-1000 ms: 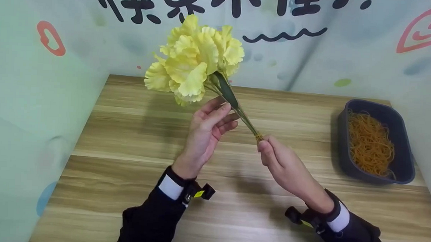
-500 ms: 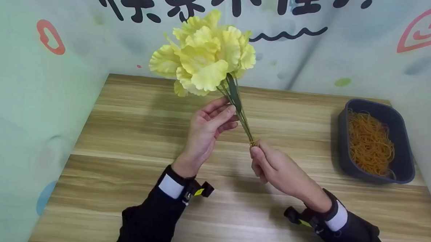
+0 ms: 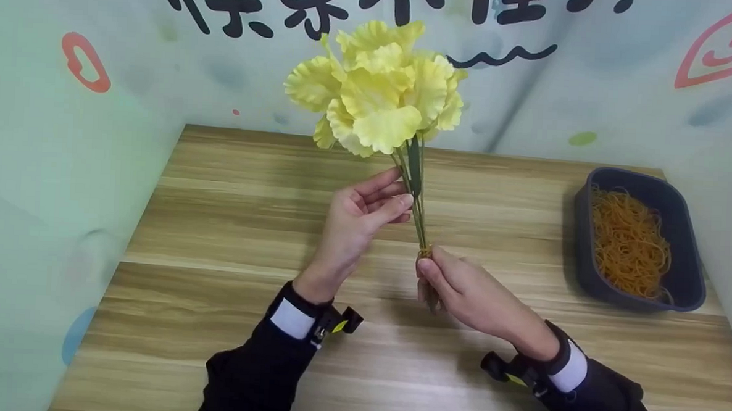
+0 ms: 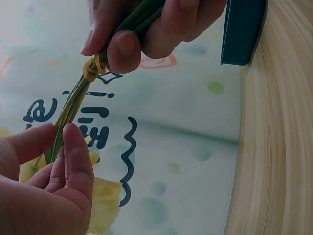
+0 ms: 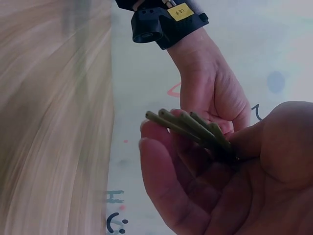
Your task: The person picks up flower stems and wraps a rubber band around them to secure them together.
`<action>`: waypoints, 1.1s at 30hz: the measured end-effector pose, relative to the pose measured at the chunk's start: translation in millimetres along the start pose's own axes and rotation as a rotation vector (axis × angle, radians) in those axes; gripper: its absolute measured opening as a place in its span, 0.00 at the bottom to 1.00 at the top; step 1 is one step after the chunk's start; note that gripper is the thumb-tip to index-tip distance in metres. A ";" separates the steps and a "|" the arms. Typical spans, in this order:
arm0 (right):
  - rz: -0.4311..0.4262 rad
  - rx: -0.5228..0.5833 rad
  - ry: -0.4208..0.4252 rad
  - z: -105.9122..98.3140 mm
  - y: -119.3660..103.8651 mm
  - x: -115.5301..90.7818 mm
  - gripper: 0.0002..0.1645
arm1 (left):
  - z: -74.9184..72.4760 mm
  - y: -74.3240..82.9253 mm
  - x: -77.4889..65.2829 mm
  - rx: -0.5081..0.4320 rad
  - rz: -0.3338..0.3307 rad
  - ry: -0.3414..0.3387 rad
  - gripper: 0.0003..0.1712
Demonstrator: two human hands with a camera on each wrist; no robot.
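A bunch of yellow flowers (image 3: 377,95) with ruffled petals stands nearly upright above the table, a dark green leaf (image 3: 414,167) among its stems. My right hand (image 3: 473,290) grips the stems near their lower ends, just below a yellow rubber band (image 4: 91,70) wound round them. In the right wrist view, several cut stem ends (image 5: 183,125) stick out past the curled fingers. Higher up, my left hand (image 3: 365,221) holds the stems lightly between thumb and fingers, below the blooms. Its fingers are partly hidden behind the stems in the head view.
A dark blue plastic tub (image 3: 685,244) holding a heap of orange-yellow rubber bands (image 3: 630,245) stands at the right of the wooden table (image 3: 204,223). Printed pale panels (image 3: 568,103) rise behind the table and along both sides.
The bunch has swung from leaning left to nearly upright, its blooms moving right. My right hand has shifted slightly left and down; the left hand's fingers have moved a little right with the stems.
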State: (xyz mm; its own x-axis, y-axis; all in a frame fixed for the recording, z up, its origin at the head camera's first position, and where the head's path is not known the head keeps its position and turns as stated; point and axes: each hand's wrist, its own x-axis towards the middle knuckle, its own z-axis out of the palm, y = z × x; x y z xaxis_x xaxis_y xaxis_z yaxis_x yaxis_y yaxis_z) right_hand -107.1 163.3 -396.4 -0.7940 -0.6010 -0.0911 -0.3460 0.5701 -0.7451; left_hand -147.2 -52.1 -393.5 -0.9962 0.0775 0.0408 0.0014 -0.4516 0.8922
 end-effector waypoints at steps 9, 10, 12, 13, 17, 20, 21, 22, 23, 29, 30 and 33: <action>0.003 -0.083 0.018 8.1 3.4 1.4 0.17 | 3.2 -2.0 -1.9 0.115 -0.002 -0.064 0.31; 0.003 -0.088 0.019 8.8 4.1 1.2 0.16 | 3.7 -2.6 -2.1 0.129 -0.002 -0.070 0.31; 0.002 -0.088 0.017 9.8 5.8 0.8 0.17 | 4.7 -4.1 -2.5 0.161 0.004 -0.082 0.32; 0.003 -0.084 0.014 10.2 6.9 0.8 0.16 | 5.2 -5.0 -2.7 0.176 0.007 -0.089 0.32; 0.012 -0.086 0.006 11.2 10.1 0.6 0.16 | 6.1 -9.2 -3.3 0.240 0.020 -0.110 0.33; 0.020 -0.092 0.001 11.4 11.6 0.7 0.16 | 6.2 -12.5 -3.0 0.280 0.026 -0.118 0.34; 0.020 -0.096 -0.001 11.3 12.2 0.7 0.17 | 6.1 -13.5 -2.9 0.290 0.026 -0.119 0.34; 0.021 -0.100 -0.004 11.1 12.6 0.6 0.17 | 5.9 -14.4 -2.6 0.298 0.025 -0.121 0.34; 0.021 -0.103 -0.007 10.8 12.7 0.5 0.17 | 5.6 -15.3 -2.3 0.309 0.024 -0.123 0.34; 0.028 -0.120 -0.021 8.7 14.2 1.2 0.20 | 4.3 -20.1 -0.5 0.389 0.018 -0.140 0.33; 0.032 -0.122 -0.022 8.4 14.5 1.4 0.20 | 4.2 -20.6 -0.2 0.395 0.014 -0.143 0.33; 0.041 -0.128 -0.029 8.2 16.0 2.2 0.20 | 4.4 -22.1 0.7 0.399 -0.005 -0.146 0.32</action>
State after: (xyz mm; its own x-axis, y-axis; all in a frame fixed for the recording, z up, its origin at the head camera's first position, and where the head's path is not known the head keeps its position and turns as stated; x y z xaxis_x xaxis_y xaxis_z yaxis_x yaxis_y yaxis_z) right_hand -110.2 166.5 -413.9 -0.7948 -0.5906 -0.1397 -0.3764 0.6603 -0.6498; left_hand -147.5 -38.1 -411.2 -0.9735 0.2167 0.0735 0.0588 -0.0738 0.9955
